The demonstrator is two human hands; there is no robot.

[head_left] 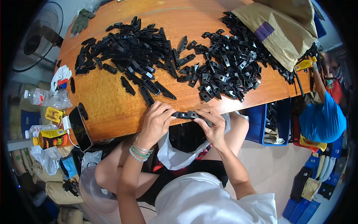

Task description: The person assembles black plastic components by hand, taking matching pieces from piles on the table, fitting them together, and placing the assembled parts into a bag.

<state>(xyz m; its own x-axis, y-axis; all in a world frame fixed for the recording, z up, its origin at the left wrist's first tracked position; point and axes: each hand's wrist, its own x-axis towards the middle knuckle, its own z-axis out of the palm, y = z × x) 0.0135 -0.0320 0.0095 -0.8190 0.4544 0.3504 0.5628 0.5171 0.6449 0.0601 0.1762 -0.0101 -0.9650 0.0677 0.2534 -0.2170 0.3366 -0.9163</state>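
Note:
At the table's near edge my left hand (158,120) and my right hand (211,124) grip a black plastic part (182,115) between them. The left pinches its left end and the right pinches the other, where a smaller black clip-like piece (192,114) seems to sit; whether the two are joined I cannot tell. Beyond my left hand spreads a heap of long black plastic pieces (128,46). Smaller black clip pieces (227,63) form a heap to its right. Below my hands, an opened white plastic bag (173,159) on my lap contains dark parts.
A brown sack (285,31) lies on the far right of the table. Beside it a person in a blue shirt (324,119) reaches in. A blue crate (257,121) stands below the right edge. Along the left edge are a black screen-like slab (79,127), bottles and a fan (37,41).

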